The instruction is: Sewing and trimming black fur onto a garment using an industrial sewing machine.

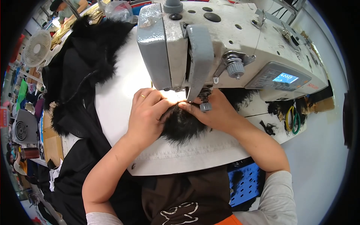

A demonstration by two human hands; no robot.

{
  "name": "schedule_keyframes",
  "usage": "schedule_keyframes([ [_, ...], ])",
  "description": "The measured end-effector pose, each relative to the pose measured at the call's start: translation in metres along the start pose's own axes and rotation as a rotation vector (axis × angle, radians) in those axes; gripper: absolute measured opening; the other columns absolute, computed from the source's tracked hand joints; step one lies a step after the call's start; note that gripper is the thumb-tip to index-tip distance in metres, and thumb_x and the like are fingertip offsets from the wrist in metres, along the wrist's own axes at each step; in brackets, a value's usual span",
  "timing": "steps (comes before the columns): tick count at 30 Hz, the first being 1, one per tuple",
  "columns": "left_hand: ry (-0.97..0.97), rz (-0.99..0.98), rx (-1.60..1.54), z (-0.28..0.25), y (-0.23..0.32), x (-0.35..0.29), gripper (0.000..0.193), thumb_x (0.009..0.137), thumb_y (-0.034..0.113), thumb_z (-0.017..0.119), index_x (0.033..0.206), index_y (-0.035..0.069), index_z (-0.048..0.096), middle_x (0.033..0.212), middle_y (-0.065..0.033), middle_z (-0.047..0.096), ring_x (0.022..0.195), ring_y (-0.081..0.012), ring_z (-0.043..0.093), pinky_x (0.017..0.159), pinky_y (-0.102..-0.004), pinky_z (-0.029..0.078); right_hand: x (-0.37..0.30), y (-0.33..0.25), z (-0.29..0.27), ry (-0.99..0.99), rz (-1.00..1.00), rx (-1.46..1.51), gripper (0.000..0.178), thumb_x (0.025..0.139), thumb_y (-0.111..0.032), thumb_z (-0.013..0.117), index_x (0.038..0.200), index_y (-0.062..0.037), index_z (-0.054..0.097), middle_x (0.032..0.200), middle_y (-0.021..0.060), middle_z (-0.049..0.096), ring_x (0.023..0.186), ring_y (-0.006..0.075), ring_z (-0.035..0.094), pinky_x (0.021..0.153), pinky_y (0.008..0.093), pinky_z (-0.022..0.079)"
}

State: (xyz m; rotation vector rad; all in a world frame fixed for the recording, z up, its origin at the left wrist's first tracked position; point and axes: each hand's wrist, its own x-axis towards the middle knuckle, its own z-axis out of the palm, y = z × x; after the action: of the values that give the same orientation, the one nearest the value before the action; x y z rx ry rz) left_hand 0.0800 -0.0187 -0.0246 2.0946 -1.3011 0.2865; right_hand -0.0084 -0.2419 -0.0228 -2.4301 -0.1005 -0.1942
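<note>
A piece of black fur [183,125] lies on the white bed of a sewing machine [225,22], below the lit needle area. From the left, my left hand [146,112] grips its edge, fingers bent and close to the presser foot; a ring is on one finger. On the other side my right hand [215,112] pinches the fur with the thumb near the needle. The machine's head and a spring-loaded knob partly cover the right fingers. Glare washes out the needle and the fur's edge there.
Black fabric with fur trim [80,67] drapes over the table's left side. Scissors with yellow and green handles [294,120] lie at the right among black fur scraps. A blue perforated panel [245,183] sits below the table. A white fan [37,48] and another person [71,9] are farther back left.
</note>
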Motion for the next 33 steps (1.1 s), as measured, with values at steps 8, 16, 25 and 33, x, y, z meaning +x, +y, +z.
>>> schedule_keyframes([
  [8, -0.072, 0.011, -0.04, -0.003, -0.005, 0.004, 0.013, 0.085, 0.006, 0.081, 0.096, 0.008, 0.074, 0.099, -0.0069, 0.063, 0.102, -0.0313, 0.059, 0.1, -0.0451, 0.046, 0.004, -0.005, -0.005, -0.006, 0.087, 0.27, 0.024, 0.091, -0.011, 0.084, 0.112, -0.0024, 0.076, 0.1, 0.0032, 0.077, 0.092, 0.0116, 0.069, 0.083, 0.0314, 0.055],
  [16, -0.049, -0.142, -0.204, 0.003, -0.007, 0.008, 0.01, 0.086, 0.008, 0.082, 0.092, 0.007, 0.074, 0.096, -0.0077, 0.061, 0.1, -0.0317, 0.056, 0.094, -0.0439, 0.047, 0.002, -0.004, 0.0, 0.059, 0.11, 0.306, 0.025, 0.091, -0.014, 0.085, 0.111, -0.0042, 0.076, 0.098, 0.0032, 0.076, 0.088, 0.0122, 0.068, 0.082, 0.0312, 0.054],
  [25, -0.141, -0.295, -0.295, 0.006, -0.018, 0.01, 0.019, 0.083, 0.006, 0.083, 0.101, 0.008, 0.074, 0.102, -0.0074, 0.063, 0.103, -0.0326, 0.055, 0.098, -0.044, 0.046, 0.004, 0.031, 0.002, -0.189, 0.241, 0.022, 0.039, 0.098, -0.019, 0.077, 0.13, 0.0005, 0.067, 0.122, 0.0117, 0.075, 0.111, 0.0221, 0.072, 0.097, 0.0349, 0.059],
  [33, -0.156, -0.327, -0.374, 0.008, -0.02, 0.02, 0.022, 0.081, 0.001, 0.08, 0.101, 0.008, 0.074, 0.108, -0.0068, 0.065, 0.108, -0.0307, 0.06, 0.121, -0.054, 0.035, -0.007, 0.07, 0.02, -0.157, 0.362, 0.565, 0.042, 0.106, -0.019, 0.047, 0.143, 0.0013, 0.048, 0.137, 0.0203, 0.057, 0.119, 0.031, 0.064, 0.096, 0.042, 0.058],
])
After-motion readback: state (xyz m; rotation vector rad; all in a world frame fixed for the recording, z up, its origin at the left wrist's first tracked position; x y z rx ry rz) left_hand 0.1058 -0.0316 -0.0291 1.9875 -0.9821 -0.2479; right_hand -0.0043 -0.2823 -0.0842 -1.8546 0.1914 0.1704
